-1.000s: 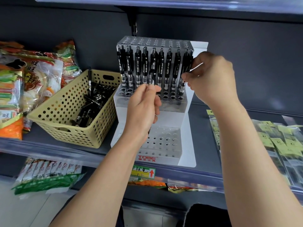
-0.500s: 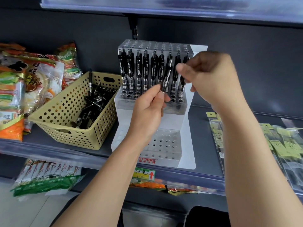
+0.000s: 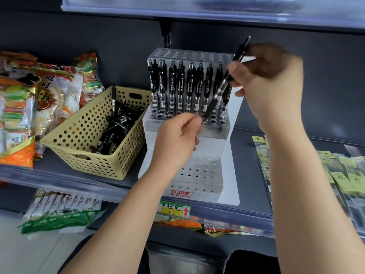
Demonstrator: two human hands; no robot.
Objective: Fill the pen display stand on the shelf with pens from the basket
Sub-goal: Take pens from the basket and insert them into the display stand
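The clear tiered pen display stand (image 3: 227,171) sits mid-shelf. Its middle tier carries a row of upright black pens (image 3: 180,88); the holes of its lower tier and top tier are empty. My right hand (image 3: 270,84) grips a black pen (image 3: 221,89) by its upper half, tilted, in front of the row's right end. My left hand (image 3: 175,141) pinches that pen's lower tip with thumb and forefinger, just above the middle tier's front holes. To the left of the stand, the yellow perforated basket (image 3: 83,155) holds several loose black pens (image 3: 116,125).
Snack bags (image 3: 29,107) crowd the shelf left of the basket. Flat packets with yellow headers (image 3: 339,175) lie to the right. An upper shelf edge (image 3: 197,10) hangs overhead. A price label (image 3: 174,211) and more packets (image 3: 59,210) are below the shelf lip.
My right hand left the row's right end and took hold of the pen my left hand held up. The pen's top has swung up and to the right.
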